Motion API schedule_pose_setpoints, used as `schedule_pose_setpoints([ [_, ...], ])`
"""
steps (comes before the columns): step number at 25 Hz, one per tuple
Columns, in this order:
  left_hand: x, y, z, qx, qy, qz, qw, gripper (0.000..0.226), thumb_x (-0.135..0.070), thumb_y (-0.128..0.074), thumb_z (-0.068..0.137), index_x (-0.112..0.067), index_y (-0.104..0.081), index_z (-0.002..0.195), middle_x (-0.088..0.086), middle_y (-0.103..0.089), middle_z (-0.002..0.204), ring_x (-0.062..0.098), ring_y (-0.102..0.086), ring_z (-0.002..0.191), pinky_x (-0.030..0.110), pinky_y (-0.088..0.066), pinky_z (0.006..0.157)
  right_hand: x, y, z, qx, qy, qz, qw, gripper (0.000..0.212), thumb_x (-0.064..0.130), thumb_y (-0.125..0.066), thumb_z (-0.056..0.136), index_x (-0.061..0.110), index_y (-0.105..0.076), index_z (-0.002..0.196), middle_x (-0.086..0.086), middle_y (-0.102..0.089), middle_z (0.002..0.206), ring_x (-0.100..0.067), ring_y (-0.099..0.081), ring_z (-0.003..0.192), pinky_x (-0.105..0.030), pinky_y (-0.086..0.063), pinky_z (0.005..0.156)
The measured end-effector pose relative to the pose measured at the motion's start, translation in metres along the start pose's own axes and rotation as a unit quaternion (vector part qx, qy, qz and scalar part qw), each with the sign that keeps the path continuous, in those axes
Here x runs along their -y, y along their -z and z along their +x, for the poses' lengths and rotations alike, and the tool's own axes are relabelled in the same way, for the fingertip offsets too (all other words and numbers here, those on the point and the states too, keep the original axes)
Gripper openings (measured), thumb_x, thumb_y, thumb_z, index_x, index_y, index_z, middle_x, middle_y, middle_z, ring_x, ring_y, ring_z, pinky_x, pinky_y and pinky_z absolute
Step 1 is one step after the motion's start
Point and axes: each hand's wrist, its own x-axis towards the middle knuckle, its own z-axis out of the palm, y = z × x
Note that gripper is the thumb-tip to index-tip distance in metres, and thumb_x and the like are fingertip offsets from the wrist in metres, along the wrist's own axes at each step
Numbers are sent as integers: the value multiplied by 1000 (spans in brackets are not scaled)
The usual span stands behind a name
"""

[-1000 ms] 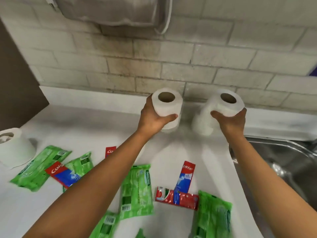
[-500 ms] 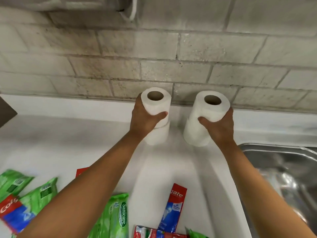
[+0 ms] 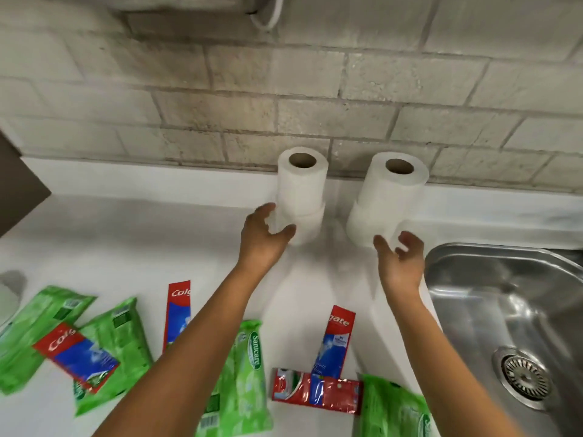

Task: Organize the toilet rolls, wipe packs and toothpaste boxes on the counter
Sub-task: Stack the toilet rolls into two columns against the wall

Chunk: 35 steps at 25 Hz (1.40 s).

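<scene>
Two stacks of white toilet rolls stand against the back wall: the left stack [image 3: 301, 190] and the right stack [image 3: 389, 197], each two rolls high. My left hand [image 3: 263, 239] hovers open just in front of the left stack's lower roll. My right hand [image 3: 399, 263] is open, a little in front of the right stack. Green wipe packs [image 3: 243, 380] and red-and-blue toothpaste boxes [image 3: 336, 339] lie scattered on the white counter [image 3: 142, 241] near the front. Another toilet roll [image 3: 8, 298] peeks in at the far left edge.
A steel sink [image 3: 511, 310] with a drain sits at the right, close to my right arm. A grey brick wall [image 3: 284, 105] backs the counter. A dark panel [image 3: 19, 190] stands at the far left.
Both hands have let go of the top rolls and pulled back toward me. The two stacks now stand on their own. The view has tilted down, showing more of the packs.
</scene>
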Motion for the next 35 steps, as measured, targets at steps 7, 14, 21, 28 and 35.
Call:
schedule_pose_setpoints([
  [7, 34, 111, -85, -36, -20, -26, 999, 27, -17, -68, 81, -26, -61, 105, -1, -58, 125, 15, -57, 91, 26, -47, 82, 6, -56, -136, 183, 83, -39, 979, 42, 16, -63, 85, 13, -49, 124, 0, -51, 126, -13, -47, 105, -26, -40, 86],
  [14, 101, 265, -155, -176, 10, -40, 983, 22, -10, -67, 82, -22, -63, 100, 7, -61, 121, 22, -58, 105, 32, -48, 88, 23, -150, -262, 351, 151, -50, 923, 30, 12, -68, 80, 14, -57, 108, 2, -55, 110, -19, -53, 96, -24, -44, 84],
  [21, 153, 389, -213, -348, -47, 138, 926, 28, -22, -67, 80, -14, -66, 108, 7, -57, 123, 21, -56, 110, 29, -45, 92, 24, -226, -355, 447, 190, -121, 866, 37, 16, -68, 80, 10, -57, 115, -8, -56, 123, -14, -50, 98, -19, -38, 83],
  [28, 227, 440, -235, -279, -42, 86, 956, 102, -38, -80, 58, -25, -26, 143, 1, -31, 149, 6, -30, 132, 30, -31, 110, 26, -290, -393, 458, 199, -169, 850, 61, 24, -71, 79, 8, -43, 131, -10, -46, 135, -22, -44, 126, -18, -30, 90],
  [35, 265, 439, -223, -252, 53, -13, 966, 108, -14, -87, 58, -24, -23, 144, -11, -48, 124, 7, -48, 114, 12, -36, 92, 19, -322, -403, 449, 184, -193, 853, 75, 26, -72, 78, 10, -32, 139, -10, -38, 141, -24, -41, 128, -26, -35, 98],
])
